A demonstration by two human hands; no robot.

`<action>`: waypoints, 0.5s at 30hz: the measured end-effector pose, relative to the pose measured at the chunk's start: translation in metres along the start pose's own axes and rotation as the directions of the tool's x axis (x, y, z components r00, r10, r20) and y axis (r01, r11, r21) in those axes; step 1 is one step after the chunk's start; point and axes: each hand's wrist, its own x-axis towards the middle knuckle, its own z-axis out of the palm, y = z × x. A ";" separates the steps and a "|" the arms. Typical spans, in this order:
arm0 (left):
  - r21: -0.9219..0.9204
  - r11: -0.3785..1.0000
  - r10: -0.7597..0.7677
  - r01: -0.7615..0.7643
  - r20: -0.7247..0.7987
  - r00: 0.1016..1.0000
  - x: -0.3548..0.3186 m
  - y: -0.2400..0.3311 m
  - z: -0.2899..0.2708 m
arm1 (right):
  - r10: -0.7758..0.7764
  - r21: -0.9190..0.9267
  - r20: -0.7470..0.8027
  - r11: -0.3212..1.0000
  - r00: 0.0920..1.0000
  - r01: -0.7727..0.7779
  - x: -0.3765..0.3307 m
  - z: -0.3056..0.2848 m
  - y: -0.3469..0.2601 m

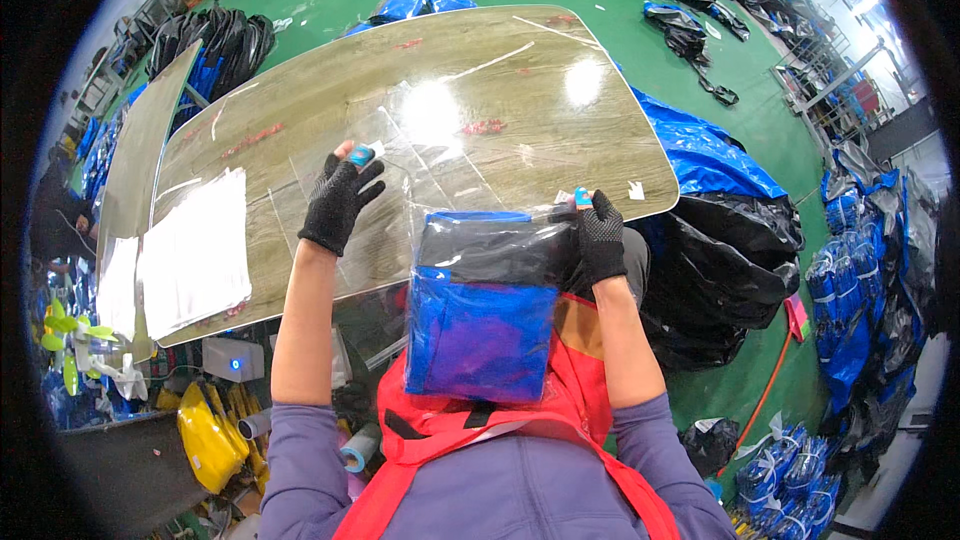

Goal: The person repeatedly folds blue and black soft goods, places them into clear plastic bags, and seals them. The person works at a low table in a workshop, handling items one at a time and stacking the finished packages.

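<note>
A clear plastic bag (484,335) with a folded blue and black fabric piece inside lies against my lap, at the near edge of the wood-patterned table. My right hand (603,240), in a black glove, is closed on the bag's upper right corner. Over the table, my left hand (343,202) is gloved too, its fingers spread and holding nothing I can make out. A blue wrap shows on a digit of each hand, with a bit of white beside it. Beyond the left hand lie flat sheets of clear plastic (420,155), partly lost in glare.
White paper sheets (197,258) lie on the table's left part. Blue and black bundles (715,250) are heaped against its right side. Below the left edge are a white box with a blue light (233,360) and a yellow bundle (210,438). A long-handled pink dustpan (795,318) stands right.
</note>
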 end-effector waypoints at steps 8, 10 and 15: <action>0.497 0.867 -0.046 -0.040 0.161 0.986 -0.037 -0.065 0.029 | -0.037 0.021 -0.069 0.999 0.997 0.039 0.014 0.017 0.014; 0.572 0.819 -0.047 0.035 0.005 0.999 -0.031 -0.064 0.030 | -0.088 -0.062 -0.064 0.994 0.994 0.084 0.017 0.017 0.014; -0.188 0.972 -0.116 0.143 0.146 0.982 -0.009 -0.036 0.027 | -0.595 -0.427 -0.191 0.767 0.781 0.480 0.016 0.027 -0.035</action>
